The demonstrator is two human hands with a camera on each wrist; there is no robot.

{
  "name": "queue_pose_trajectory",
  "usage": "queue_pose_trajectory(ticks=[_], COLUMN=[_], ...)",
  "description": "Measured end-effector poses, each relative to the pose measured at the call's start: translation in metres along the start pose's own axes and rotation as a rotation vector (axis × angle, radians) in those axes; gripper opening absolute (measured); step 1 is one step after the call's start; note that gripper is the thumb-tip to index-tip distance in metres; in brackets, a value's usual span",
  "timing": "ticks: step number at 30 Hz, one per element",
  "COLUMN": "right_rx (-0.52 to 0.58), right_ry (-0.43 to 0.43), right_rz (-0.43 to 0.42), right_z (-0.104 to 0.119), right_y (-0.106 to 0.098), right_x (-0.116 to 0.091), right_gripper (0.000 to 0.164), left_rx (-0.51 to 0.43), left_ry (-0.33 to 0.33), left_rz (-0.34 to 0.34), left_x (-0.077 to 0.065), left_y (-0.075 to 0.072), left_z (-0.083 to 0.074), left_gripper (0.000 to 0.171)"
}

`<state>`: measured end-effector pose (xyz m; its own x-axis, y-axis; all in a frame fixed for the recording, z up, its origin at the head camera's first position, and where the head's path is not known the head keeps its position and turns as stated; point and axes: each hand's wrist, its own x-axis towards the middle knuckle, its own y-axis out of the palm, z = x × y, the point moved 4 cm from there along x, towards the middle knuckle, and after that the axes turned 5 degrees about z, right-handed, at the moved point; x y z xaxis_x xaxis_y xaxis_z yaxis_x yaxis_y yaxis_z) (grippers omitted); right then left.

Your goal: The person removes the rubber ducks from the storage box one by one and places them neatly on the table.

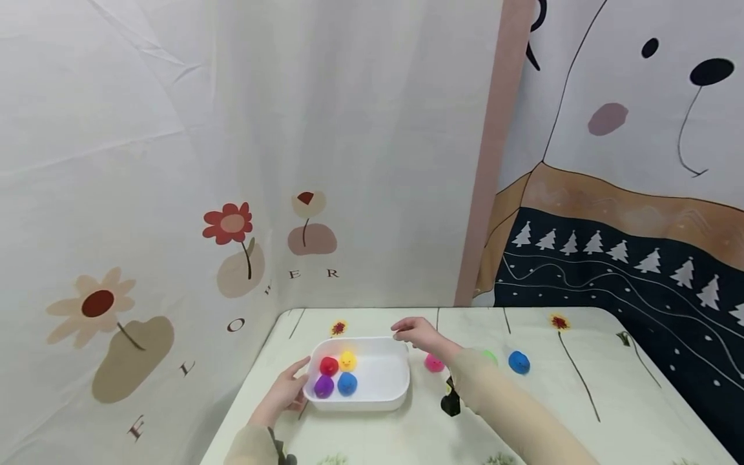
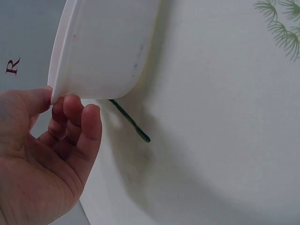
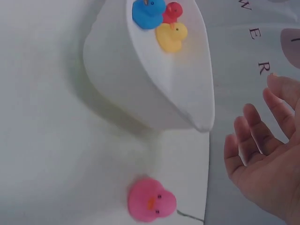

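A white plastic tub (image 1: 378, 405) stands on the table, holding a red rubber duck (image 1: 329, 366), a yellow one (image 1: 347, 360), a purple one (image 1: 323, 387) and a blue one (image 1: 347, 384) at its left end. My left hand (image 2: 56, 145) pinches the tub's rim at the left end, thumb on one side and fingertips on the other. Beyond the tub's far right corner is my right hand (image 1: 420, 332), with relaxed fingers and nothing in them. In the right wrist view a pink rubber duck (image 3: 151, 199) sits on the table beside the tub.
Right of the tub, a green toy (image 1: 490, 356) is partly hidden behind my right sleeve (image 1: 511, 407), and another blue duck (image 1: 519, 362) lies farther right. A flower-printed cloth covers the table (image 1: 558, 400). Printed curtains (image 1: 372, 161) hang along its left and far edges.
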<state>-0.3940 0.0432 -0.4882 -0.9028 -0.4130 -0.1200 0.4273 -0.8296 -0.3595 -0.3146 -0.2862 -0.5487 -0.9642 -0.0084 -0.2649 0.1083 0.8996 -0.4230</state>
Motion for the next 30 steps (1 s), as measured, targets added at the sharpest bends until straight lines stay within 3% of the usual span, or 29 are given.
queue_pose_trajectory(ticks=[10,17,30], right_rx=[0.052,0.067,0.021], right_ry=[-0.003,0.048,0.061], right_rz=[0.006,-0.025,-0.075], right_z=[0.002,-0.004,-0.011], right_y=[0.04,0.064,0.085], right_x=[0.017,0.023,0.031], right_gripper=[0.028,0.029,0.025], left_rx=[-0.007,-0.024,-0.036], left_ry=[0.003,0.015,0.026], left_rz=[0.001,0.017,0.026], left_x=[-0.001,0.0,-0.001], left_y=[-0.002,0.004,0.003], left_z=[0.0,0.006,0.004], left_gripper=[0.05,0.051,0.051])
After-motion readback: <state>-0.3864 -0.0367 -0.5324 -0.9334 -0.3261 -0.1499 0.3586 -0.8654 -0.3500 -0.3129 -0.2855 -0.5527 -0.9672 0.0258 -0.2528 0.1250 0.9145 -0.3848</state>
